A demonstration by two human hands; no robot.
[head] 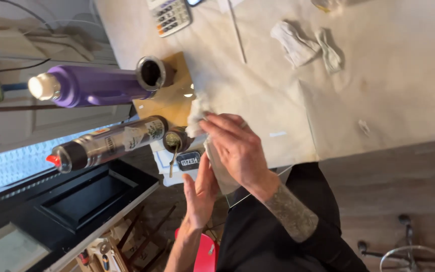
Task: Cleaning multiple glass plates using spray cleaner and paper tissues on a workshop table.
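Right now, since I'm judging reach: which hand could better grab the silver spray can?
Probably left: the left hand is open, nearer the silver spray can; the right hand presses a white cloth.

My right hand point(237, 148) lay on a clear sheet point(222, 174) at the worktop point(378, 90) edge, my left hand point(200, 194) beneath that sheet. Taking the wooden board point(169, 103) as landmark: a metal cup point(152, 73) stood on it, a bottle point(91, 85) just left of it, a spray can point(109, 143) below it, crumpled cloths point(305, 45) well to its right, a calculator point(169, 15) above it.
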